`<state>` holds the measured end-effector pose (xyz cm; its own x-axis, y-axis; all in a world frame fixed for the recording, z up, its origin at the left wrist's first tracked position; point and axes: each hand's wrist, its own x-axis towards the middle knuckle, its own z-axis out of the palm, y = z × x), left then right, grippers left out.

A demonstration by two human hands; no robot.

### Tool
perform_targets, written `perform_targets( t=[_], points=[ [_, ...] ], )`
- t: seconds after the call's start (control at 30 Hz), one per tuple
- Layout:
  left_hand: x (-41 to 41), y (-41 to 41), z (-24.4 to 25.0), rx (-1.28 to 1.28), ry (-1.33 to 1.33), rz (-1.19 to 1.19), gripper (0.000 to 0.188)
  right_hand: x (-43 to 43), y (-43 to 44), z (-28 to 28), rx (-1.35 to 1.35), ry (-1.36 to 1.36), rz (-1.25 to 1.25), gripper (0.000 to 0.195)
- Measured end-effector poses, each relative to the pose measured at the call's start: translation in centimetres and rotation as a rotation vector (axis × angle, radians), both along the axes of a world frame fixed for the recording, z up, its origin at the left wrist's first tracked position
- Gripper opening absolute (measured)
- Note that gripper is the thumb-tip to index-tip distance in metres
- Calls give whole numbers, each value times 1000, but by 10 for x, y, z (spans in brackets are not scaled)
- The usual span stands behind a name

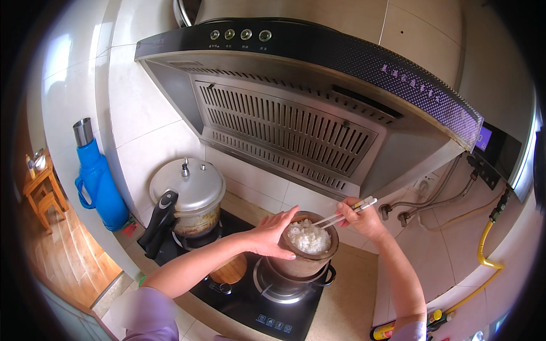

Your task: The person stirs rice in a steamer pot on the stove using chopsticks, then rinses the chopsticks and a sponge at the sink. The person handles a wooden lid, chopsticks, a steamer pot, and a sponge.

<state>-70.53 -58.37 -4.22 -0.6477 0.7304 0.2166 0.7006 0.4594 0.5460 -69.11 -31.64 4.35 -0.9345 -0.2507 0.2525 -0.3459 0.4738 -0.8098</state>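
Note:
A brown bowl-like pot (303,265) heaped with cooked white rice (310,239) sits over the right burner, its mouth tilted towards me. Beneath it a dark, curved handle (329,276) sticks out, seemingly from another pan that is mostly hidden. My left hand (273,236) grips the pot's left side, thumb on the near wall and fingers spread by the far rim. A pair of white chopsticks (332,221) is held in my right hand (360,219), above the pot's right rim. Their lower ends reach into the rice.
Left of the pot, an aluminium pressure cooker (192,192) with a black handle (158,226) stands on the gas hob (273,309). A round wooden board (229,269) lies between the burners. Low overhead spans the range hood (281,123). A blue thermos flask (100,183) stands far left.

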Motion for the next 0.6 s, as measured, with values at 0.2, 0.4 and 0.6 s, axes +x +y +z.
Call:
perform_targets(
  t=[0.2,0.4,0.6],
  points=[
    [1,0,0,11,17,18,119,7,-5,-4,-142,-65,-20,37],
    [2,-1,-3,29,22,22,119,23,-5,15,-181,-50,2,39],
    [3,-1,3,-9,4,39,120,27,1,34,-73,58,-63,36]
  ],
)
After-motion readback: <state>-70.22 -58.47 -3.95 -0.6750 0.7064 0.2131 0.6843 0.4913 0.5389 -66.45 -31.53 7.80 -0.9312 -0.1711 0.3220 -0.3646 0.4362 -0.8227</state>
